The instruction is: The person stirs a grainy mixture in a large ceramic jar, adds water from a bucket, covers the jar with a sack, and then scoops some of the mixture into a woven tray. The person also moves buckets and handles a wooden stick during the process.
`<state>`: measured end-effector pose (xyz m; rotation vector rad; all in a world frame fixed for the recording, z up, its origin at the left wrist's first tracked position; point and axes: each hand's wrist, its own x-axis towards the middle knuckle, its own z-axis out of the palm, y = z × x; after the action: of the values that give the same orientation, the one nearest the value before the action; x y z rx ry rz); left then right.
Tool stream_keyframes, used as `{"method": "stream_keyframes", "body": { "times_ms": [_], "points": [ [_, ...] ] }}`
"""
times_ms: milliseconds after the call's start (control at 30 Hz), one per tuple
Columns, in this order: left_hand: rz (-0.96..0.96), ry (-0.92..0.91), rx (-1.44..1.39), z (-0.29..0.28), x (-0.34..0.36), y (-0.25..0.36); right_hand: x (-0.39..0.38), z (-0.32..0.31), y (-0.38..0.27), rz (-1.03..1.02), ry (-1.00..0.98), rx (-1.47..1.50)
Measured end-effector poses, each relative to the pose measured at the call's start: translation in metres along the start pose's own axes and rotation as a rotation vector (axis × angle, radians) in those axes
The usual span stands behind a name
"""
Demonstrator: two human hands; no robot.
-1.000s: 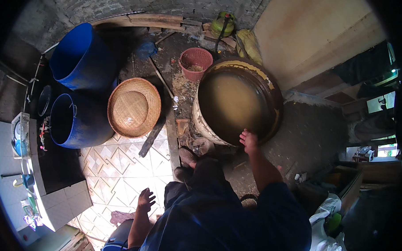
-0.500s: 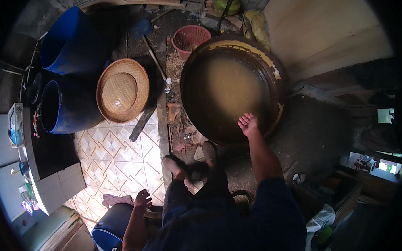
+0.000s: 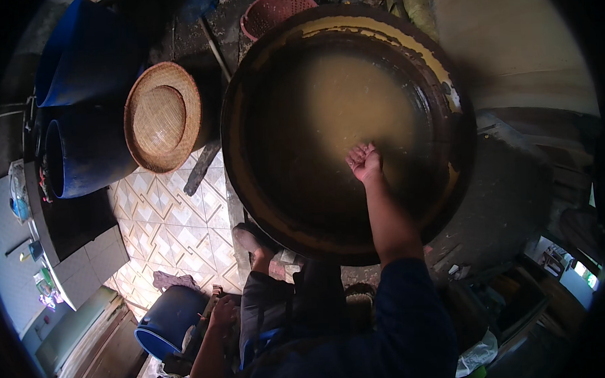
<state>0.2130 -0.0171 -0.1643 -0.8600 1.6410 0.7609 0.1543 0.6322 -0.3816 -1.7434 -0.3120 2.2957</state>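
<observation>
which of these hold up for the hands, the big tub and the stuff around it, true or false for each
1. The right hand shows within the rim of the large tub. True.
2. The right hand grips a ladle. False: no tool shows in it.
3. A red perforated basket is beyond the large tub. True.
4. Both hands are over the large tub. False: the left hand is apart from it, near a blue container.
5. A round woven piece is left of the large tub. True.
</observation>
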Motion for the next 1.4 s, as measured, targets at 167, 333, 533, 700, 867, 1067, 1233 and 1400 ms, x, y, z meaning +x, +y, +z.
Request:
{"method": "stream_keyframes", "body": {
  "times_ms": [167, 333, 533, 700, 867, 1067, 1233, 1400],
  "points": [
    [-0.036, 0.018, 0.034, 0.016, -0.013, 0.027, 0.019, 0.006, -0.004, -0.010, 0.007, 0.016],
    [0.023, -0.028, 0.008, 0.016, -0.016, 0.036, 0.028, 0.010, -0.005, 0.020, -0.031, 0.066],
    [0.182, -0.057, 0.140, 0.012, -0.007, 0.034, 0.036, 0.007, -0.004, -0.013, -0.153, 0.100],
    [0.033, -0.093, -0.117, 0.007, -0.005, 0.031, 0.032, 0.005, -0.013, 0.025, -0.233, 0.146],
    [0.010, -0.126, -0.161, 0.007, -0.009, 0.033, 0.015, 0.012, -0.026, 0.091, -0.447, 0.169],
    [0.042, -0.147, -0.191, 0.005, -0.004, 0.031, -0.022, 0.031, -0.037, 0.061, -0.509, 0.142],
    [0.099, -0.317, -0.381, -0.010, 0.009, 0.023, -0.059, 0.043, -0.045, 0.054, -0.606, 0.115],
    [0.136, -0.253, -0.293, -0.009, -0.005, 0.030, -0.105, 0.052, -0.051, 0.043, -0.697, 0.075]
  ]
}}
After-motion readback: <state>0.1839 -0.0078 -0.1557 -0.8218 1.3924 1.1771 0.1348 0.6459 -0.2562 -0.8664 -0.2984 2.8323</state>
